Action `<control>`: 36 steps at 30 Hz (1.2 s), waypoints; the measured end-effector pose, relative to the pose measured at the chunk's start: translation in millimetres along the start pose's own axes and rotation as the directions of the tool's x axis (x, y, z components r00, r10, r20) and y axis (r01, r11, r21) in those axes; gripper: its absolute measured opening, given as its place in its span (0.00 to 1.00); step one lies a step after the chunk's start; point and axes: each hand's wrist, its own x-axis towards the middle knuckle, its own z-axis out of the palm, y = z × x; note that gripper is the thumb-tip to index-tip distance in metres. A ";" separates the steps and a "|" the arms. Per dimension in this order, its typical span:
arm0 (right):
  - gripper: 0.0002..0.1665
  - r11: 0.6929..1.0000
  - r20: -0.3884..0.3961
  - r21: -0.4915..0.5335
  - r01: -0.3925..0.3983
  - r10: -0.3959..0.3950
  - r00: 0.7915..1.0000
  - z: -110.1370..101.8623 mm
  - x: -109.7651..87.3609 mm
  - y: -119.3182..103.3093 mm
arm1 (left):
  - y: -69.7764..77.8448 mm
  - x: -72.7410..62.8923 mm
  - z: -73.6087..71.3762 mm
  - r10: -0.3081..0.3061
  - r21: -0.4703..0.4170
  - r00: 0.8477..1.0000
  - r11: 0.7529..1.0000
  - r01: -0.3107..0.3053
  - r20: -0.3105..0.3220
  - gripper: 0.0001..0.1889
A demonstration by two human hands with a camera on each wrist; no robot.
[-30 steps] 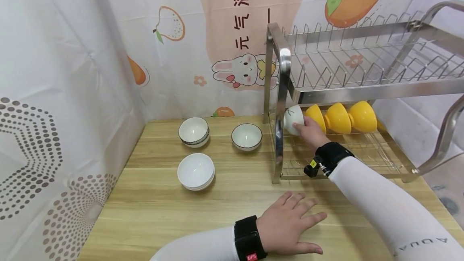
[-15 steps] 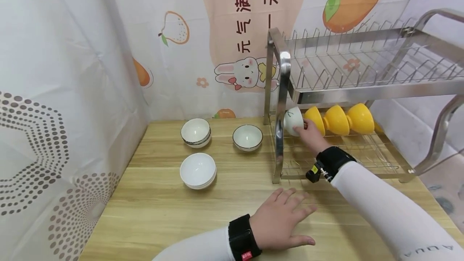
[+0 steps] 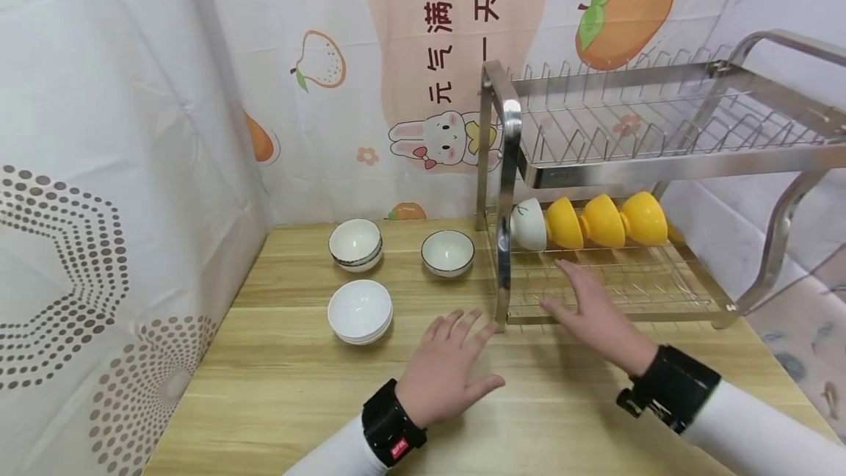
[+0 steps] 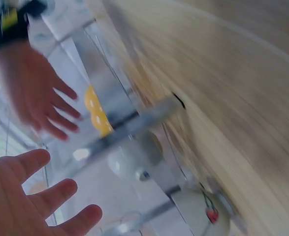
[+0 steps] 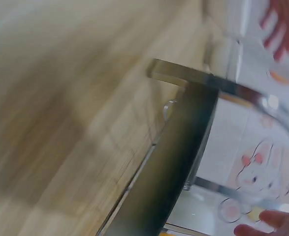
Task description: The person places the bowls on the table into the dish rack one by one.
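A white bowl (image 3: 529, 226) stands on its side at the left end of the rack's lower tier, beside several yellow bowls (image 3: 603, 222) in a row. My right hand (image 3: 598, 318) is in front of the rack, apart from the white bowl, fingers extended and holding nothing. Lower left of it, my left hand (image 3: 439, 373) hovers over the table with spread fingers. Closest to the left hand is a stack of plain white bowls (image 3: 360, 312). Behind that sit dark-rimmed bowls (image 3: 355, 242), stacked, and one more dark-rimmed bowl (image 3: 448, 253) by the rack's left leg.
The two-tier metal dish rack (image 3: 505, 189) takes up the right side of the wooden table (image 3: 277, 380). Its upper tier (image 3: 615, 123) has upright wire dividers and bears no dishes. A printed curtain (image 3: 317, 131) hangs along the back and left.
My right hand has let go of the white bowl and drawn back toward me out of the rack. The left hand has moved left and away from me, toward the bowls.
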 end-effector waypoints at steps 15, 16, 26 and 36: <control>0.51 0.920 -0.072 -0.330 0.209 -0.246 0.967 22.7 -58.7 6.7 | -16.2 -1.3 6.4 -0.094 -0.035 0.995 0.995 0.093 -0.031 0.39; 0.51 0.920 -0.072 -0.330 0.213 -0.249 0.966 22.5 -59.6 5.8 | -17.6 0.5 7.3 -0.101 -0.039 0.994 0.994 0.099 -0.033 0.39; 0.47 0.902 -0.083 -0.355 0.247 -0.293 0.952 19.5 -81.4 0.2 | -43.8 42.7 27.7 -0.194 -0.029 0.980 0.981 0.192 -0.044 0.37; 0.48 0.877 -0.128 -0.398 0.269 -0.343 0.930 15.7 -104.7 7.5 | -70.5 105.0 35.8 -0.270 0.011 0.961 0.962 0.271 -0.065 0.37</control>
